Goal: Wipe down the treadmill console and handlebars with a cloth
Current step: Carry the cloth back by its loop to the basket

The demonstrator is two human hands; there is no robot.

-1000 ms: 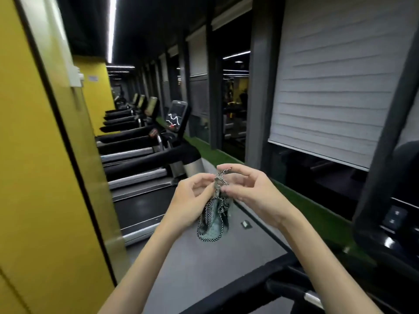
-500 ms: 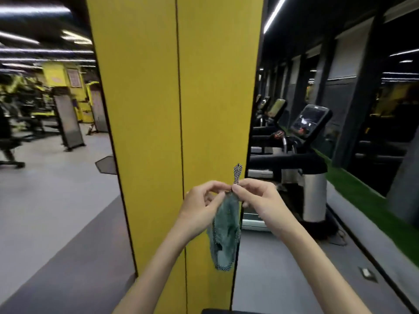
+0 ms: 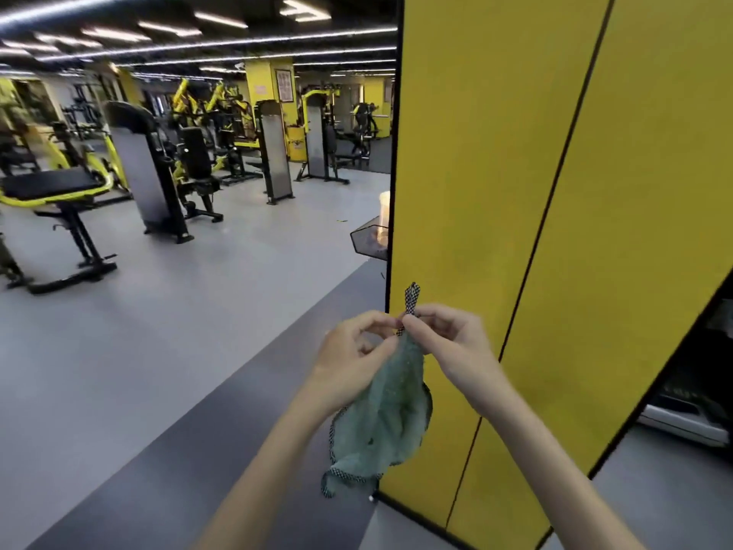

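- The cloth (image 3: pixel 390 410), green with a chequered hem, hangs loose in the air in front of the person. It is held up by its top corner, where a chequered loop (image 3: pixel 411 297) stands upright.
- The left hand (image 3: pixel 353 351) pinches that corner from one side with curled fingers. The right hand (image 3: pixel 448 339) pinches it from the other, at the base of the loop.
- Just behind the cloth stands a yellow pillar (image 3: pixel 515 192). Weight machines (image 3: pixel 158 172) stand well apart across the grey floor (image 3: pixel 178 331).
- No console or handlebar shows, only a dark sliver of a machine (image 3: pixel 694 402) at the right edge, too little to name.
- The step looks like readying the cloth; nothing is being wiped.
- Next, the person likely needs to face a treadmill and bunch the cloth into one palm as a pad, so the hanging hem doesn't drag.
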